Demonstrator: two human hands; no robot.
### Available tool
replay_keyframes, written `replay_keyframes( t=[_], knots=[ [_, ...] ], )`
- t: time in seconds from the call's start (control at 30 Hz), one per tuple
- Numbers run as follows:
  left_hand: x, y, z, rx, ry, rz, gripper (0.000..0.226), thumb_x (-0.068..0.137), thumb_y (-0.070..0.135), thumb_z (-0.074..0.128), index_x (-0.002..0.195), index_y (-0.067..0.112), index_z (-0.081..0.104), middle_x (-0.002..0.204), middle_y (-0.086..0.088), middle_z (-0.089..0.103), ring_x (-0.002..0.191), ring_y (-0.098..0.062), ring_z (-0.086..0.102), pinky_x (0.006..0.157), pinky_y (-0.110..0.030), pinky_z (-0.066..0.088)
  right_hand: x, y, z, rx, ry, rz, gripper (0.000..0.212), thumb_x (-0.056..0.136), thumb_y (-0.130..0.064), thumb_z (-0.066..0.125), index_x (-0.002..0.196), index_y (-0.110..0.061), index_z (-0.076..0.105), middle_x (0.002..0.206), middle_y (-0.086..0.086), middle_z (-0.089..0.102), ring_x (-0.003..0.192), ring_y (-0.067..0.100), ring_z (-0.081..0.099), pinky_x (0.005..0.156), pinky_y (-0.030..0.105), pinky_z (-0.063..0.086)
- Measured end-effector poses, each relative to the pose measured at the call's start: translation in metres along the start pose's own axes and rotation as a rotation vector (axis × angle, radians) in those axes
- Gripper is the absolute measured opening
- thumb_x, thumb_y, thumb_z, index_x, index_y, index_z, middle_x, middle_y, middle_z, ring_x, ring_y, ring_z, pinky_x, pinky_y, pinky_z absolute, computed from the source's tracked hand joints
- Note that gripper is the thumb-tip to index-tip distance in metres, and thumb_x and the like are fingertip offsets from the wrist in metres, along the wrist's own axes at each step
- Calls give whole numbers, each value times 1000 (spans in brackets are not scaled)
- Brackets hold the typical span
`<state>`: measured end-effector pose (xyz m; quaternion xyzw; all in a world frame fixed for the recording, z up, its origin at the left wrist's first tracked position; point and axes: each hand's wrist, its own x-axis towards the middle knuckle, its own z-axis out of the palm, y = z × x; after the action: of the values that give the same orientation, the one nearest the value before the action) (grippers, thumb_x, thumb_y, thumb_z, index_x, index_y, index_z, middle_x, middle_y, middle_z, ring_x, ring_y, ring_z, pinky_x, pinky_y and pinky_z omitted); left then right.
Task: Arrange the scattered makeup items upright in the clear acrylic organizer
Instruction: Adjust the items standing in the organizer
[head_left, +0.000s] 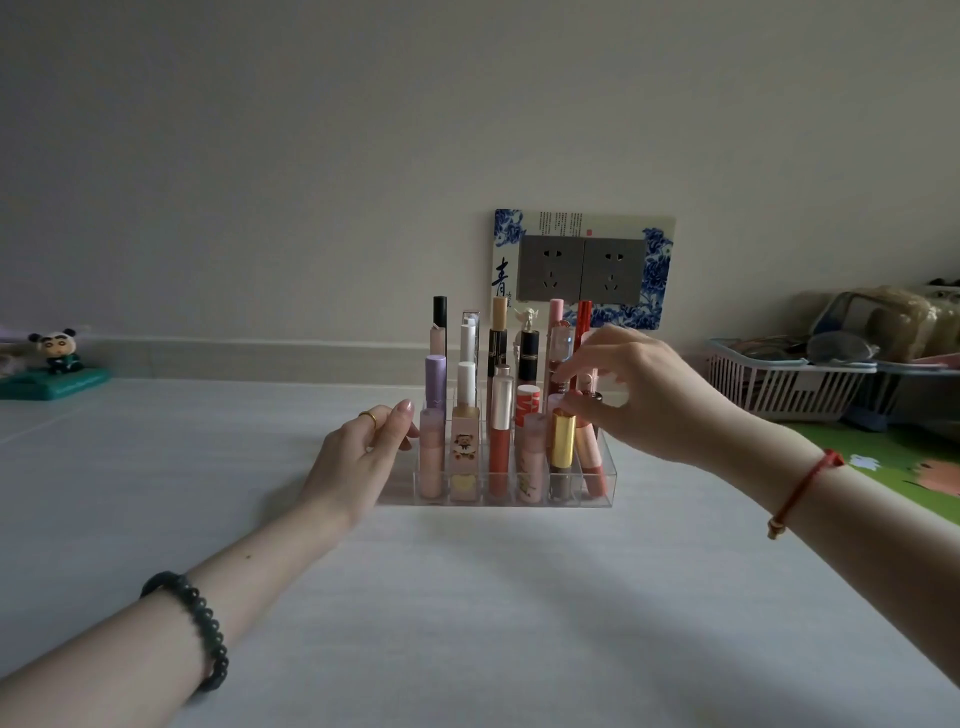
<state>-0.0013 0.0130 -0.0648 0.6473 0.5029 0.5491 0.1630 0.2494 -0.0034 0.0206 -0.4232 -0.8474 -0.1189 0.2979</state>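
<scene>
organizer (609, 483) sits mid-frame on the pale table (467, 597), long side facing the camera, rows stepping up toward the wall. most tubes in it stand upright.

right hand (644, 395) comes in from the right of the frame and hangs over the organizer's right end. its thumb and fingertips (574, 400) are pinched together on the top of a pink tube (592, 462). that tube's foot is already down in the front-right cell, but its long axis leans, with the foot toward the right wall and the top tipped left toward the gold-capped tube (562, 441) just beside it. the grip is at the upper end, straight above the cell's left side. my read: the move ahead is a small swing of the top to the right until the tube stands plumb, then a release.

left hand (358, 457) is at the opposite end, fingers fairly straight, resting against the organizer's left wall and the nearest tube. it looks like a brace and holds nothing. the right hand is the nearer one to the leaning tube and already has it.

hard to make out:
- the right palm covers the back-right cells, so the items there show only in part.
- a small rose-coloured piece and a dark cap peek out under the fingers; i cannot tell if the hand touches them.
- the clear walls blur the cell dividers.
</scene>
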Motion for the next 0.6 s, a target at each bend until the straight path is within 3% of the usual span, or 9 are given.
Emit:
replay_keyframes(
  t=[0.1, 0.3, 0.4, 0.6],
  knots=[
    [0, 0, 0, -2, -2, 0, 57, 64, 72, 28, 66, 23, 58, 68, 5, 60, 77, -17, 56, 78, -36, 42, 8, -5, 3, -54, -84, -41, 24, 83, -32, 57, 104, -22, 63, 108, -6, 56, 94, 2, 41, 89, 19, 34],
    [1, 1, 0, -13, -1, -4, 57, 64, 72, 28, 65, 23, 58, 68, 6, 60, 75, -12, 56, 74, -29, 41, 9, 2, 7, -19, -100, 64, 22, 89, -20, 48, 105, -18, 64, 106, 1, 60, 82, 8, 50, 60, 5, 35],
    [1, 1, 1, -26, 5, -9, 56, 63, 71, 29, 63, 24, 58, 68, 6, 60, 74, -11, 56, 73, -28, 42, 5, 5, 7, -15, -118, 74, 22, 89, -19, 48, 105, -18, 64, 105, 1, 60, 80, 10, 53, 61, 8, 38],
    [1, -1, 2, -30, 11, -9, 55, 65, 71, 30, 63, 24, 58, 67, 5, 60, 75, -15, 56, 78, -35, 43, -3, 7, -1, 33, -95, 93, 17, 84, -23, 56, 98, -19, 64, 77, -17, 51, 66, -2, 49, 56, 9, 39]
  ],
)
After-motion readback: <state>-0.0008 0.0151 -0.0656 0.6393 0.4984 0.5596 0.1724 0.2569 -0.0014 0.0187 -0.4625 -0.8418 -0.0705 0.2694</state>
